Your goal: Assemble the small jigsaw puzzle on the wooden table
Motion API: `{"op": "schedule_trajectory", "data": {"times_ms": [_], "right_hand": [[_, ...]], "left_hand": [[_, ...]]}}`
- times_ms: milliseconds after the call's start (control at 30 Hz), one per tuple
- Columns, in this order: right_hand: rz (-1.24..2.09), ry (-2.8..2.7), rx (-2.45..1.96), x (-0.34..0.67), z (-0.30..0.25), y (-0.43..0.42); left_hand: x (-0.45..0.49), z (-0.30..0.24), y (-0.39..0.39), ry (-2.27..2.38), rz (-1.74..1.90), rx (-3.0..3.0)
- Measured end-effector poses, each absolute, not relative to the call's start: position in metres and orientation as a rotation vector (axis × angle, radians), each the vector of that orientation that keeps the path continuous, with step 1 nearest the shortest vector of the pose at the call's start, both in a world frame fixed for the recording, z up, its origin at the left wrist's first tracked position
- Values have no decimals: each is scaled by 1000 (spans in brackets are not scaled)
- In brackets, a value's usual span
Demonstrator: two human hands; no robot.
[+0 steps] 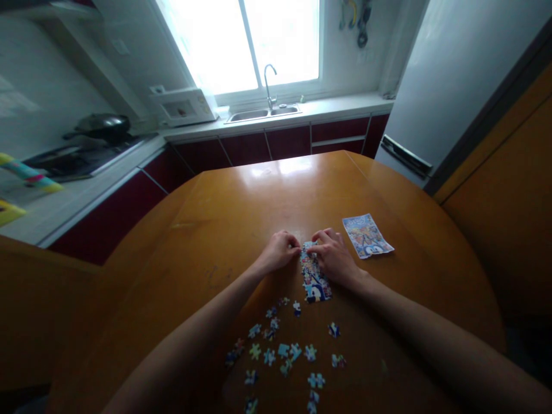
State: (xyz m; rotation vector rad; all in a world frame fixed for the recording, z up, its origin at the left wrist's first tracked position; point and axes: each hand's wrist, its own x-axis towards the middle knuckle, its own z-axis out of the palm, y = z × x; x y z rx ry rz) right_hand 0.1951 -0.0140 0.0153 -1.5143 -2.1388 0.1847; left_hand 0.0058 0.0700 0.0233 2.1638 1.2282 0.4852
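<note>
A partly joined jigsaw puzzle (317,286) lies on the wooden table as a narrow upright strip, with a dark-blue and white figure at its near end. My left hand (279,251) is at the strip's upper left edge, thumb and fingertips pinched together; whatever is between them is too small to make out. Over the upper right side of the strip rests my right hand (334,257), thumb and fingers apart, fingertips touching the top pieces. Nearer to me several loose puzzle pieces (269,356) are scattered, one blue-white piece (296,308) close below the strip.
A printed picture sheet (367,236) lies to the right of my right hand. The round-ended wooden table (241,201) fills the middle. Beyond it are a sink (250,115), a microwave (185,107), a pan (101,125) on the stove, and a fridge (457,80) at right.
</note>
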Motion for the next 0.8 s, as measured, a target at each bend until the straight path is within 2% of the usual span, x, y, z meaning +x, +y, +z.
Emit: {"op": "schedule_trajectory", "data": {"times_ms": [367, 567, 800], "right_hand": [[230, -2096, -1506, 195, 13, -12], [392, -1917, -1499, 194, 6, -10], [422, -1877, -1471, 194, 5, -10]], "left_hand": [[-1, 23, 63, 1090, 661, 1854], [1, 22, 53, 1076, 670, 1919], [0, 18, 47, 1052, 668, 1986]]}}
